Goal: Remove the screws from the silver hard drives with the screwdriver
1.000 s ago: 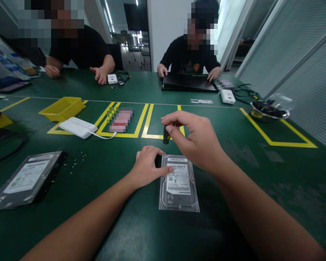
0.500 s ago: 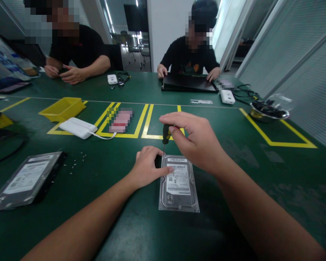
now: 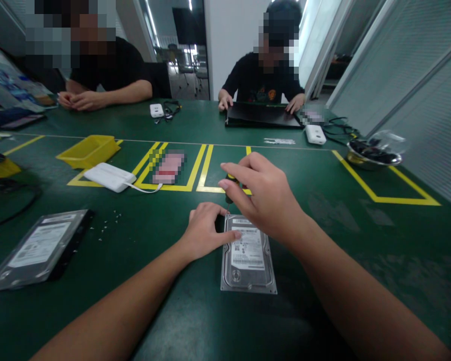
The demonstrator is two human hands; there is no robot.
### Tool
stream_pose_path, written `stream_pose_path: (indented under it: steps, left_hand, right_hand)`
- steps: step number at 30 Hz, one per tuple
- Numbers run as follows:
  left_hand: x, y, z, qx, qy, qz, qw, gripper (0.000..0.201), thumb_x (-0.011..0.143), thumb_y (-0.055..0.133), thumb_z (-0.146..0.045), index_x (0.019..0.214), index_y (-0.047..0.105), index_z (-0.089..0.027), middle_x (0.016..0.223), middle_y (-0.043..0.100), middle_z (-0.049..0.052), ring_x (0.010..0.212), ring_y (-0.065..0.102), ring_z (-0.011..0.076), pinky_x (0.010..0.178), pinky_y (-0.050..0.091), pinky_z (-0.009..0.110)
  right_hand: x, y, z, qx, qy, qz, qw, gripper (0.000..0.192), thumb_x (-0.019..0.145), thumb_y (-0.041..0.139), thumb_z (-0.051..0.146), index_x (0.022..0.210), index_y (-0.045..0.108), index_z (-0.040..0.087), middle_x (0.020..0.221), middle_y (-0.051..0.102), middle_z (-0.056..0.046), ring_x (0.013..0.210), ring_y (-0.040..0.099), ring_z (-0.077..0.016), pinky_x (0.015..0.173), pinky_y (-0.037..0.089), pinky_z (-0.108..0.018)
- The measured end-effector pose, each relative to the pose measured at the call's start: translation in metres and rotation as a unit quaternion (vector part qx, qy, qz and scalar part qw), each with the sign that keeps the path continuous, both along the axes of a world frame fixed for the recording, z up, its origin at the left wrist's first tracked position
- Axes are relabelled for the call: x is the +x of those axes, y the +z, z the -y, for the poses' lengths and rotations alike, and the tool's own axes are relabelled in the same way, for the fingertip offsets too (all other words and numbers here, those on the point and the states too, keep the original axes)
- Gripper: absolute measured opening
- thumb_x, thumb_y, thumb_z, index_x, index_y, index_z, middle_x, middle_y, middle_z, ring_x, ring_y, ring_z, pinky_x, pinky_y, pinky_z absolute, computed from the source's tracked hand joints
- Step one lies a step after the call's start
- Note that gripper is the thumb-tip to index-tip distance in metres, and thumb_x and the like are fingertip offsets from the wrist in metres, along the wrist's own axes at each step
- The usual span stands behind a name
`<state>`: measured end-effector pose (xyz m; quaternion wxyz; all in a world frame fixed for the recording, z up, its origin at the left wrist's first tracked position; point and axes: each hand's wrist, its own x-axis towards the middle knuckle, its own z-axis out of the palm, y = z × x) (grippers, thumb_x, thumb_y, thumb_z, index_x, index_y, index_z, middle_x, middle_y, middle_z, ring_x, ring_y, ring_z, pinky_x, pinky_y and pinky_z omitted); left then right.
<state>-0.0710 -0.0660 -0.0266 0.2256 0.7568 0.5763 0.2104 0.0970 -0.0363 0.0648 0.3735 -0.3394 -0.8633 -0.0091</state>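
Note:
A silver hard drive (image 3: 252, 277) lies label up on the green table in front of me. My left hand (image 3: 205, 231) grips its far left corner, with the thumb flat over the label and the fingers along the edge. Above that corner my right hand (image 3: 265, 195) has its fingers around the dark green and yellow handle of a screwdriver (image 3: 229, 196). The screwdriver stands nearly upright, its thin shaft reaching down to the corner by my left fingertips. Whether the tip sits in a screw is too small to tell.
A second hard drive (image 3: 41, 245) lies at the left, with several tiny screws (image 3: 104, 226) beside it. Farther back are a yellow bin (image 3: 88, 150), a white power bank (image 3: 110, 177) cabled to a phone (image 3: 169, 167), and a metal bowl (image 3: 374, 159). Two people sit opposite.
My right hand has turned on the screwdriver: the thumb and index finger now reach farther left around the handle. My left hand and the hard drive stay put. The left co-worker's hands have come together.

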Motion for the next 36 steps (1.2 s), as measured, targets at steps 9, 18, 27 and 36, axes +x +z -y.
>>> stream_pose_path:
  steps: [9,18,27,36]
  left_hand:
    - [-0.001,-0.001,0.0,0.006,0.002,-0.005,1.0,0.053,0.07,0.072,-0.065,0.1,0.059,-0.022,0.111,0.064,0.006,0.112,0.051,0.0332,0.09,0.038,0.048]
    - [-0.001,-0.002,-0.001,0.004,0.0,-0.001,1.0,0.055,0.07,0.072,-0.066,0.102,0.061,-0.023,0.113,0.064,0.006,0.113,0.05,0.0326,0.093,0.037,0.048]
    - [-0.001,-0.003,-0.001,0.009,0.002,-0.002,1.0,0.054,0.07,0.072,-0.065,0.101,0.06,-0.022,0.11,0.064,0.006,0.11,0.051,0.0315,0.09,0.038,0.047]
    - [-0.002,-0.006,-0.002,0.009,-0.001,-0.002,1.0,0.056,0.069,0.073,-0.066,0.103,0.061,-0.022,0.11,0.064,0.005,0.111,0.05,0.0313,0.092,0.037,0.047]
  right_hand:
    - [0.0,-0.002,-0.004,0.025,-0.034,0.023,0.999,0.034,0.094,0.056,0.042,0.099,0.073,0.013,0.089,0.062,-0.009,0.08,0.057,-0.0185,0.07,0.046,-0.032]
    - [0.003,0.005,-0.004,-0.005,0.032,-0.035,0.999,0.029,0.09,0.055,0.015,0.114,0.069,0.007,0.103,0.071,-0.011,0.095,0.064,-0.0188,0.085,0.049,-0.032]
    - [0.006,0.009,-0.003,-0.047,0.056,-0.068,0.995,0.019,0.088,0.063,0.022,0.103,0.072,0.015,0.102,0.071,-0.008,0.097,0.064,-0.018,0.086,0.05,-0.032]
    - [0.007,0.009,-0.004,-0.045,0.045,-0.067,0.996,0.026,0.086,0.06,0.012,0.109,0.07,0.013,0.105,0.073,-0.006,0.096,0.066,-0.0166,0.087,0.05,-0.031]
